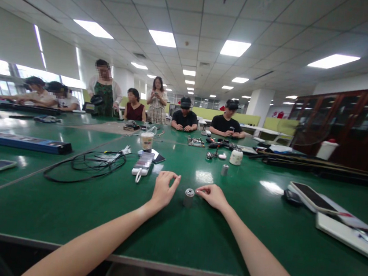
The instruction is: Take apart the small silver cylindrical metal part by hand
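Observation:
A small metal cylinder (189, 199) stands upright on the green table, its ringed top face showing a dark centre. To its left, my left hand (164, 188) hovers with bent fingers and the thumb drawn up to the index finger; anything between the tips is too small to make out. On the other side, my right hand (213, 196) has thumb and fingertips brought together close by the cylinder's top edge. Whether those tips touch the cylinder or pinch a tiny part, I cannot tell. A second grey metal cylinder (224, 169) stands farther back.
Left of centre lie a phone with a white power bank (143, 163), a cup (147, 141) and a coiled black cable (84, 166). A white round container (236, 157) stands behind the second cylinder. Phones (313, 198) lie at right. Several people sit or stand beyond the table.

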The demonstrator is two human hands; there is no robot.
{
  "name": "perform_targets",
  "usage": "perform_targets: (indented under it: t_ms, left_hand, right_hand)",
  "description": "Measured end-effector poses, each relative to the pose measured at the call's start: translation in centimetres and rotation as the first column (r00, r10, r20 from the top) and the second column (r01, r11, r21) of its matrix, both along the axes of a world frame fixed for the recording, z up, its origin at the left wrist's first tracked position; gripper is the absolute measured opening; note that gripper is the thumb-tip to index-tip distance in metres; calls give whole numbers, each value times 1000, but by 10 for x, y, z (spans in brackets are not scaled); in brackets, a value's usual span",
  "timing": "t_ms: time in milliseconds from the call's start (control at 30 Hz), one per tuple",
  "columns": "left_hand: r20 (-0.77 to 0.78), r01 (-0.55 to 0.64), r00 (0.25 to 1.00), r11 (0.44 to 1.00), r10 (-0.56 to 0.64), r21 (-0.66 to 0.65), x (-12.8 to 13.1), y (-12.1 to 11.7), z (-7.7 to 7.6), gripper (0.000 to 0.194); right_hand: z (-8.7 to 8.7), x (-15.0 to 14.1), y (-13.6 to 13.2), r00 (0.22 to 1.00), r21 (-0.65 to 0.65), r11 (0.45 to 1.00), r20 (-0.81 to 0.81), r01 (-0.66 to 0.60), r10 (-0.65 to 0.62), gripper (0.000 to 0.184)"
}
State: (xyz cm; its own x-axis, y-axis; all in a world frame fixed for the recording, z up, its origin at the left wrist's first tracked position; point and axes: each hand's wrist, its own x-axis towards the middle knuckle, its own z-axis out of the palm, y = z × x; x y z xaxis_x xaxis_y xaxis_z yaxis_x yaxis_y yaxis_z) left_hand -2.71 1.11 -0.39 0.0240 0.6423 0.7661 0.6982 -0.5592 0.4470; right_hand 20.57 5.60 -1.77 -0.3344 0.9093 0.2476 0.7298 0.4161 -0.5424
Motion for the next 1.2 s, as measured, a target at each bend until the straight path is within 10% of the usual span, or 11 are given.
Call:
perform_targets:
  t_ms: [267, 700, 1200]
  left_hand:
    - [-54, -13, 998, 1000, 13, 7, 0, -1, 0, 14]
    - [-37, -70, 997, 996, 72, 47, -1, -4, 2, 14]
    - [-35, 202, 978, 972, -207, -122, 12, -7, -3, 16]
  right_hand:
    - [27, -20, -26, 960, 202, 974, -234, -104, 151, 22]
    - [22, -33, -39, 932, 233, 964, -303, -131, 200, 22]
    - [22, -27, -32, 903, 207, 976, -405, -61, 143, 48]
